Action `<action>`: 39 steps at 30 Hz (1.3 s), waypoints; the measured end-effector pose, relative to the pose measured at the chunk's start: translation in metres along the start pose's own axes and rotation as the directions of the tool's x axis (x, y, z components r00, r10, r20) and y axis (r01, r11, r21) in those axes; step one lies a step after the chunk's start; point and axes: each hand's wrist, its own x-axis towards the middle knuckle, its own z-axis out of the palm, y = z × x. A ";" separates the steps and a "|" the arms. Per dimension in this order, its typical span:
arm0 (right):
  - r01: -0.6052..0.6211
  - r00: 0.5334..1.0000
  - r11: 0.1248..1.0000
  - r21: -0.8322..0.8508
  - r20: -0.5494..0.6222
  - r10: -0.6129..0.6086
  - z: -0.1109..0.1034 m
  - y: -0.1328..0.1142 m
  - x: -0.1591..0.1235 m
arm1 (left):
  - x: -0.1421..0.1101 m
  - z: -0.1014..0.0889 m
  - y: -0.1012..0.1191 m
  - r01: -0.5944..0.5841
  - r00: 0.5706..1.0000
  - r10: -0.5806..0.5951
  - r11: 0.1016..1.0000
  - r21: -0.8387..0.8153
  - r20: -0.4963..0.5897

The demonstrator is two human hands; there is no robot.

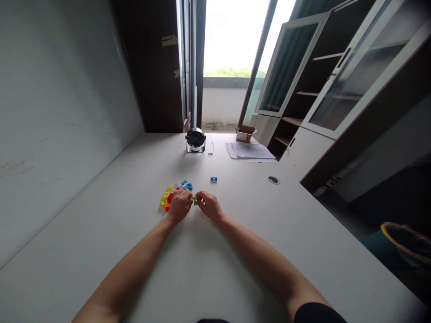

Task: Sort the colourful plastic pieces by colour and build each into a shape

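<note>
Two hands met low over the white desk (242, 242), the left hand (179, 205) and the right hand (208, 205) curled inward with their fingers drawn together, not spread. Between their fingertips sat a small green plastic block (195, 201); whether either hand truly pinched it, the view could not settle. It looked light, stiff and smooth, apt to slip, and best taken by two opposite faces. Just left of the left hand lay a heap of coloured plastic pieces (167, 198); ahead of the right hand sat a lone blue plastic piece (213, 179).
</note>
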 end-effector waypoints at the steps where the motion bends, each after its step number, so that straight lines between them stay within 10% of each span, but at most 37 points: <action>1: -0.012 1.000 1.000 0.001 -0.008 0.012 0.001 0.001 0.000 | 0.000 0.000 0.000 0.006 1.000 -0.006 1.000 -0.004 -0.009; 11: -0.189 0.961 0.978 0.090 -0.188 0.203 0.000 0.005 0.004 | -0.001 0.000 0.001 -0.054 0.998 0.058 0.992 -0.115 0.030; 39: -0.152 0.978 0.980 0.125 -0.126 0.168 0.001 0.001 0.003 | -0.002 0.002 -0.003 0.009 1.000 -0.008 0.984 -0.178 0.004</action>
